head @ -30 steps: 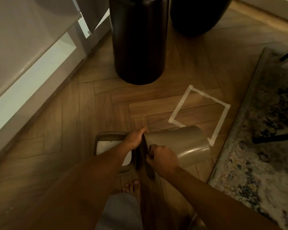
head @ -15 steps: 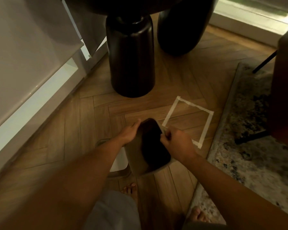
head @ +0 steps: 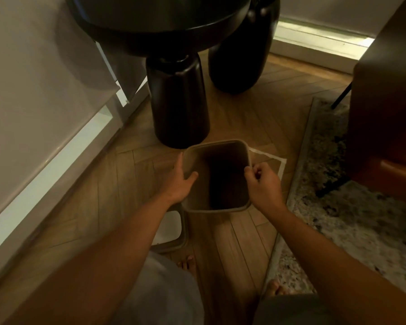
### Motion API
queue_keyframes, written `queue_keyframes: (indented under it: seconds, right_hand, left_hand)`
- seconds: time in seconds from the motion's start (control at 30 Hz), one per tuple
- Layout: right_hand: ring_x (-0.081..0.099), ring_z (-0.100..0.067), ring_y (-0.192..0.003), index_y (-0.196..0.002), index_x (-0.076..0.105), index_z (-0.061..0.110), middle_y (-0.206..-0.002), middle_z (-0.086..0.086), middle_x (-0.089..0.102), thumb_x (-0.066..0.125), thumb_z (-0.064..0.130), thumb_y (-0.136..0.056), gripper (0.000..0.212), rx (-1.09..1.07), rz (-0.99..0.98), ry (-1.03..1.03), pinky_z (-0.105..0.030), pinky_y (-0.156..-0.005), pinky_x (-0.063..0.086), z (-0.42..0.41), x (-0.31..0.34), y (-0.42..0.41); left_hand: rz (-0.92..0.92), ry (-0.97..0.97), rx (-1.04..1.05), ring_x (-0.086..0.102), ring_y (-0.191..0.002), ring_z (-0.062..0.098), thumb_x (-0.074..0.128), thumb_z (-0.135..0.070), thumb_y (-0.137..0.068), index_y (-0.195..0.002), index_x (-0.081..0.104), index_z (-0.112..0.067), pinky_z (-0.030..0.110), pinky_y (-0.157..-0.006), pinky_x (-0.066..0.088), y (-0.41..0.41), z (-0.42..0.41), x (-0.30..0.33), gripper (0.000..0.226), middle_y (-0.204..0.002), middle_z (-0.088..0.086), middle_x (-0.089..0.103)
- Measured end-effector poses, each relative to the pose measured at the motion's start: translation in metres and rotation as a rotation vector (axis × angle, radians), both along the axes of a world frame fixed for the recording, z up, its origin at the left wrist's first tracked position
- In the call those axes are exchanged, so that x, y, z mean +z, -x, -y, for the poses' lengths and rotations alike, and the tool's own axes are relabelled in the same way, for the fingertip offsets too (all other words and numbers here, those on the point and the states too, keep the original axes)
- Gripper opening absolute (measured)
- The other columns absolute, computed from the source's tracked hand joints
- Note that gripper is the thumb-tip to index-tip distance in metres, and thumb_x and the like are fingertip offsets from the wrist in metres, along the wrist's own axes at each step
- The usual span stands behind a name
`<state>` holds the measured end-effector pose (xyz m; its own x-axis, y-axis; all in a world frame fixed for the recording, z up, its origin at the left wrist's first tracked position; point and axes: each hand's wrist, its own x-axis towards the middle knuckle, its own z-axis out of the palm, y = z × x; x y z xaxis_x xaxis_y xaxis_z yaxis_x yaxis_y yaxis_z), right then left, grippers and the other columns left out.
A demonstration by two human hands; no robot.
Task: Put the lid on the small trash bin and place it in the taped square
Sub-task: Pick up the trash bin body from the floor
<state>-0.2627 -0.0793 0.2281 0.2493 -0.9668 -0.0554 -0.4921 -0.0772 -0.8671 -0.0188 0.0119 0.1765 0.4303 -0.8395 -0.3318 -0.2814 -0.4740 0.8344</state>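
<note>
The small tan trash bin point(head: 223, 146) is upright with its dark opening facing me, held over the wooden floor between both hands. My left hand point(head: 179, 181) grips its left rim, thumb inside. My right hand point(head: 264, 181) pinches the right rim. The bin hides most of the white taped square point(head: 282, 164); only the square's right corner shows beyond it. The lid point(head: 168, 227), tan-framed with a white flap, lies on the floor at the lower left of the bin, partly under my left forearm.
A black table leg point(head: 178, 102) stands just behind the bin, a second one point(head: 239, 55) further back. A patterned rug point(head: 352, 207) borders the right side, with a brown chair point(head: 384, 113) on it. White cabinets point(head: 45, 102) run along the left. My bare feet point(head: 185, 262) are below.
The bin went from lying on its side to upright with its mouth up, and moved forward over the taped square. Both hands stayed on its rim. The view rose.
</note>
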Motion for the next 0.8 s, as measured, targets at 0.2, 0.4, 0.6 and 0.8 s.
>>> queue_keyframes:
  seconds: [0.2,0.4,0.6,0.8]
  right_hand:
    - [0.06,0.014,-0.061,-0.084,0.052,0.03,-0.075,0.007,0.06,0.057,0.032,-0.106,0.023,-0.096,0.063,-0.047,-0.006,-0.045,0.041,-0.004,-0.005,0.016]
    - [0.064,0.015,-0.076,-0.11,0.056,0.031,-0.095,0.02,0.061,0.051,0.031,-0.109,0.005,-0.078,0.005,-0.123,-0.003,-0.053,0.045,-0.001,-0.027,0.035]
    - [0.064,-0.017,-0.115,-0.151,0.046,0.022,-0.127,0.004,0.065,0.051,0.014,-0.107,0.045,0.088,-0.134,-0.211,-0.034,-0.093,0.055,-0.004,-0.047,0.055]
    - [0.061,-0.032,-0.13,-0.153,0.044,0.013,-0.14,-0.012,0.063,0.051,0.006,-0.107,0.047,0.163,-0.238,-0.271,-0.055,-0.108,0.051,-0.01,-0.071,0.077]
  left_hand:
    - [0.048,0.065,-0.118,0.052,-0.135,0.018,0.061,-0.015,-0.097,-0.158,0.008,-0.051,0.044,-0.107,0.048,0.015,-0.004,0.017,0.089,-0.153,-0.004,0.049]
    - [0.058,-0.023,-0.205,0.051,-0.137,0.024,0.058,-0.015,-0.101,-0.163,0.005,-0.039,0.048,-0.109,0.047,0.025,0.003,0.013,0.086,-0.155,0.004,0.047]
    - [0.027,-0.074,-0.264,0.048,-0.135,0.02,0.063,-0.012,-0.099,-0.164,0.009,-0.033,0.036,-0.105,0.044,0.04,0.013,-0.004,0.087,-0.155,0.004,0.046]
    - [0.074,-0.195,-0.408,0.05,-0.136,0.032,0.063,0.0,-0.095,-0.164,0.017,-0.027,0.042,-0.109,0.045,0.053,0.019,-0.024,0.087,-0.151,0.013,0.05]
